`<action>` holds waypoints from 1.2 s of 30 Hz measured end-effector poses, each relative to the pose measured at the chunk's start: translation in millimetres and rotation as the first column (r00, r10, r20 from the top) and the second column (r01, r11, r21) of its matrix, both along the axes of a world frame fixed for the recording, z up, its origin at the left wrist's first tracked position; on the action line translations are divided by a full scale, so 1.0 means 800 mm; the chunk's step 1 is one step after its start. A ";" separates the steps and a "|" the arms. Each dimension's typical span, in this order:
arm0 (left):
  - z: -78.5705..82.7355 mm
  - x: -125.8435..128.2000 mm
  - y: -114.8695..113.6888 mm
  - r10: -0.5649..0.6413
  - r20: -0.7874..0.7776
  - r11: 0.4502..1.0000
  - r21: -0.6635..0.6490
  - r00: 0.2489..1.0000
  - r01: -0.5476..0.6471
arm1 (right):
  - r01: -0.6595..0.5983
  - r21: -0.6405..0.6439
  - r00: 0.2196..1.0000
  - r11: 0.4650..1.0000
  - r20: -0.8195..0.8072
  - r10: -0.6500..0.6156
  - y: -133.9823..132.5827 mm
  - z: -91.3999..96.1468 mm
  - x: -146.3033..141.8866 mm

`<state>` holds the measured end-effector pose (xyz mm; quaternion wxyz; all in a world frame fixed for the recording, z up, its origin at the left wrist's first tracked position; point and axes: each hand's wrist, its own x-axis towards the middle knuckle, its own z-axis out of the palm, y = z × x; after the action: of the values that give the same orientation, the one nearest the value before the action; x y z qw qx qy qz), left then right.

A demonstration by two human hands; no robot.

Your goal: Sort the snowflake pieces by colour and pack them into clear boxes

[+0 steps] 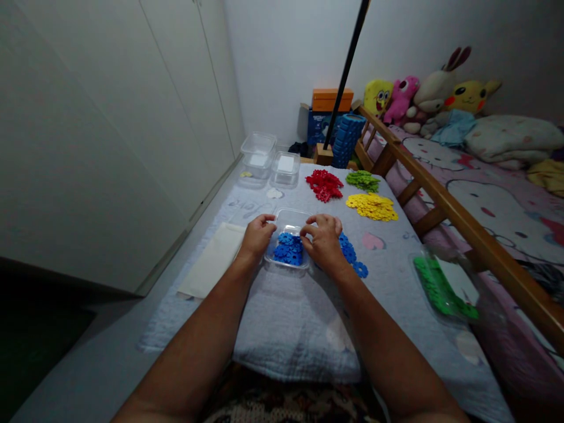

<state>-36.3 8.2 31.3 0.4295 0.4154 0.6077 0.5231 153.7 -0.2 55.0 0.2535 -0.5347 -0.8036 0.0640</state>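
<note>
A clear plastic container (287,268) stands on the cloth in front of me, with several blue flower-shaped pieces (286,252) in its near part. My left hand (259,234) grips the container's left rim between thumb and fingers. Over its right side, my right hand (324,238) is closed in a pinch, fingertips close to the blue pieces inside. Whatever sits between those fingertips is too small to make out. More blue flower-shaped pieces (348,249) lie on the cloth just right of my right hand, which partly hides them.
Piles of red (325,185), yellow (372,207) and light green pieces (362,180) lie farther back. A lidded box of green pieces (443,288) sits at right, beside the wooden bed rail (476,217). Clear containers (258,154) stand at back left; a folded beige cloth (214,261) lies left.
</note>
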 end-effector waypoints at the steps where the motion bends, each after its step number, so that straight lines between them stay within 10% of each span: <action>1: 0.000 0.000 0.000 -0.002 -0.002 1.000 0.002 1.000 0.002 | -0.010 -0.007 1.000 1.000 -0.008 0.010 0.000 -0.001 0.001; 13: -0.001 -0.001 0.000 -0.020 0.005 1.000 -0.021 1.000 0.021 | 0.195 0.007 0.963 0.981 -0.193 -0.190 0.025 -0.013 0.057; 28: 0.004 0.001 -0.003 -0.026 0.046 0.999 -0.047 0.999 0.028 | 0.376 -0.053 0.910 0.925 0.211 -0.357 0.030 -0.034 0.081; 36: 0.003 0.000 -0.002 -0.029 0.046 0.999 -0.038 0.999 0.030 | 0.379 -0.034 0.925 0.925 0.010 -0.379 0.035 -0.032 0.083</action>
<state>-36.0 6.8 33.8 0.4588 0.4040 0.6017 0.5141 220.5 27.8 29.6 0.2503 -0.6843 -0.6843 0.0273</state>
